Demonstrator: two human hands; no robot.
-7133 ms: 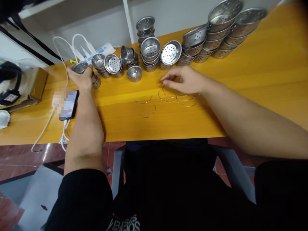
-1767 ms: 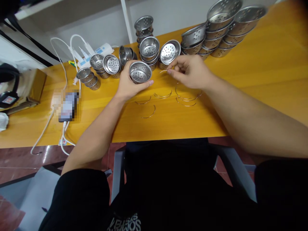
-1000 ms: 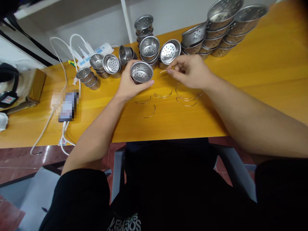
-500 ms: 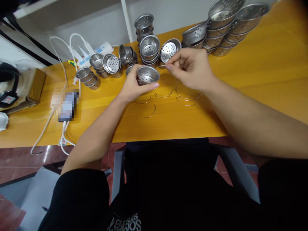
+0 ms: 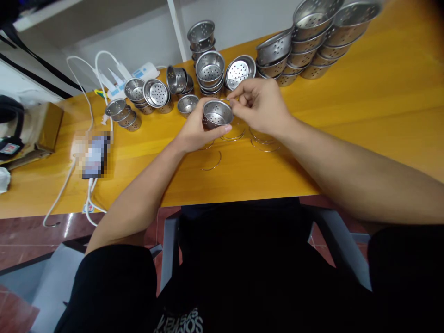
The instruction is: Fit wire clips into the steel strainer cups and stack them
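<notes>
My left hand (image 5: 197,125) grips a small perforated metal cup (image 5: 218,114) by its sides, its open mouth tilted up toward me. Close beside the cup's right rim, my right hand (image 5: 258,101) pinches a thin curved wire (image 5: 225,99) between thumb and forefinger. The wire reaches over the far rim of the cup; whether it touches the metal I cannot tell. Below both hands, several loose wire arcs lie on the table, one of them a curved wire (image 5: 217,163) nearest me.
Stacked perforated cups (image 5: 210,69) stand behind my hands, with larger stacks (image 5: 314,46) at the back right and smaller ones (image 5: 132,115) to the left. A phone (image 5: 96,156), white cables and a power strip (image 5: 118,90) occupy the wooden table's (image 5: 294,180) left side.
My right hand has moved left with the wire, up to the cup. My left hand and its cup have shifted slightly right, uncovering more of a small cup behind.
</notes>
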